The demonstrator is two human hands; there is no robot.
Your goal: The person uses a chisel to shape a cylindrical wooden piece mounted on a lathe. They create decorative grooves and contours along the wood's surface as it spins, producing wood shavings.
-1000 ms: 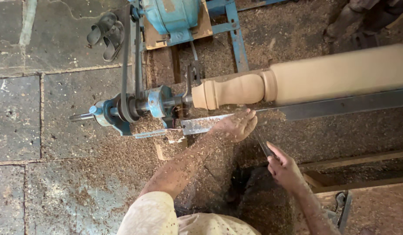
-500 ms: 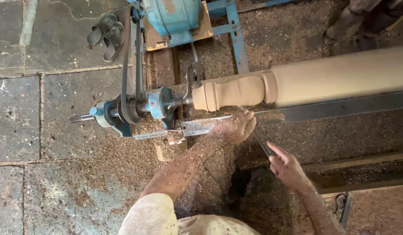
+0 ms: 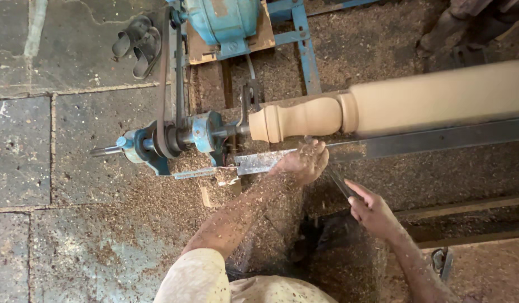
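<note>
Sawdust-strewn stone floor [image 3: 57, 235]. One spindle [image 3: 383, 106] is mounted on one lathe [image 3: 181, 137]. One chisel [image 3: 335, 179] is grasped by both hands: left [image 3: 301, 163] on rest [image 3: 428, 140], right [image 3: 374, 210] clenched on handle.

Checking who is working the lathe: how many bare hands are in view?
2. The left hand rests on the tool rest below the turned wood spindle; the right hand grips the chisel handle lower right.

Head camera, looking straight down

From above the person's shoulders, it faces the wood lathe [image 3: 175, 137] and stone floor [image 3: 57, 168], fairly close; no second view.
</note>
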